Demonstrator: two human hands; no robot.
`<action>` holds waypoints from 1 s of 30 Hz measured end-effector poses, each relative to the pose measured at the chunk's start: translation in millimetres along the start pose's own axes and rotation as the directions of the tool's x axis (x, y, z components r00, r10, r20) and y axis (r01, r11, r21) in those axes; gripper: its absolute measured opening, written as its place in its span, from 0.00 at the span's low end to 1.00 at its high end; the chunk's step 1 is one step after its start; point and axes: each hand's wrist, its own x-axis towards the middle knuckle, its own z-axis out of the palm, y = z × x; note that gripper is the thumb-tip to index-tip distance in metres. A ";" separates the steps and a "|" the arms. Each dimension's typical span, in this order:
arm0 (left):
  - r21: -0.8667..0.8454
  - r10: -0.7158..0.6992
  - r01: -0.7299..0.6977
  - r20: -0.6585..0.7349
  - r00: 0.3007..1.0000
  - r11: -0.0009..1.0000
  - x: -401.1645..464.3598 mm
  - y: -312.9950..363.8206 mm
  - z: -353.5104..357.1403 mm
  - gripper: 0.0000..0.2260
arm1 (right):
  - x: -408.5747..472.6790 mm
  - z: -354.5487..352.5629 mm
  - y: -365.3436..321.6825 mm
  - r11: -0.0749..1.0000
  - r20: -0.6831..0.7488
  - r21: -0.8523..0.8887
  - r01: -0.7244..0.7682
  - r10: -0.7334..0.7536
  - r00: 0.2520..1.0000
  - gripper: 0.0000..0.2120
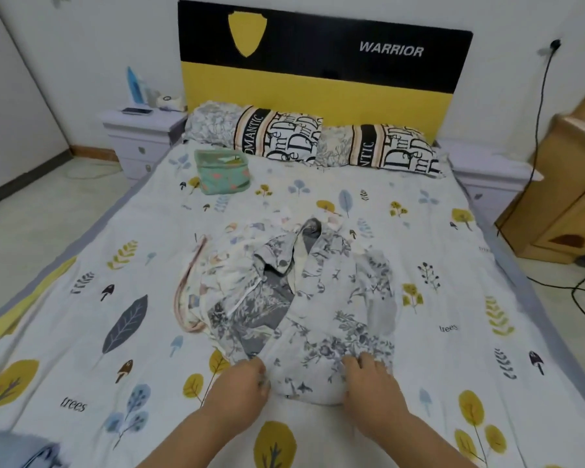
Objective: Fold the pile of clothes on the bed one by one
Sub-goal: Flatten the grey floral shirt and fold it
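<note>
Floral garment (321,319); both hands grip its near hem

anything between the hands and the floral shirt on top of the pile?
No. The left hand and right hand already grip the near hem of the floral shirt, which lies on top of the pile.

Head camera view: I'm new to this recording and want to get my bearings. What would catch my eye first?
Probably the black and yellow headboard at the far end, lettered WARRIOR. Next, mid-bed, the crumpled grey floral garment, with the left hand and right hand gripping its near edge. A folded green garment lies near the left pillow.
</note>
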 end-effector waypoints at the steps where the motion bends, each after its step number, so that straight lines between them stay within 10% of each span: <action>1: 0.004 -0.007 0.007 -0.004 1.000 1.000 12.5 -2.2 7.7 0.10 | 11.0 7.7 0.0 1.000 -0.013 -0.002 -0.013 0.012 1.000 0.27; 10: -0.187 -0.149 0.127 -0.109 0.983 0.974 103.9 -13.8 60.1 0.26 | 95.1 56.9 2.3 0.985 -0.156 0.108 -0.133 0.149 0.977 0.47; 15: -0.317 -0.048 0.040 -0.017 0.999 0.948 97.9 -5.6 63.3 0.03 | 84.0 75.1 10.7 0.985 -0.151 0.133 -0.109 0.129 0.980 0.42; 19: -0.412 0.074 -0.097 -0.072 0.995 0.906 69.7 10.0 42.0 0.11 | 60.1 52.4 3.3 0.969 -0.059 0.237 -0.066 0.082 0.995 0.31; 24: -0.827 0.183 -0.048 0.067 0.981 0.560 9.0 64.3 -35.5 0.12 | 2.7 -12.6 -25.3 0.308 -0.054 0.948 0.082 -0.097 0.994 0.21; 28: -0.901 0.347 -0.033 0.133 0.928 0.433 -40.5 109.3 -91.6 0.12 | -40.1 -68.3 -24.3 0.026 -0.020 0.999 0.021 -0.051 0.999 0.21; 30: -0.885 0.366 -0.075 0.112 0.924 0.459 -57.5 121.7 -109.2 0.13 | -63.8 -99.8 -19.6 0.097 -0.048 0.994 0.048 -0.006 0.999 0.12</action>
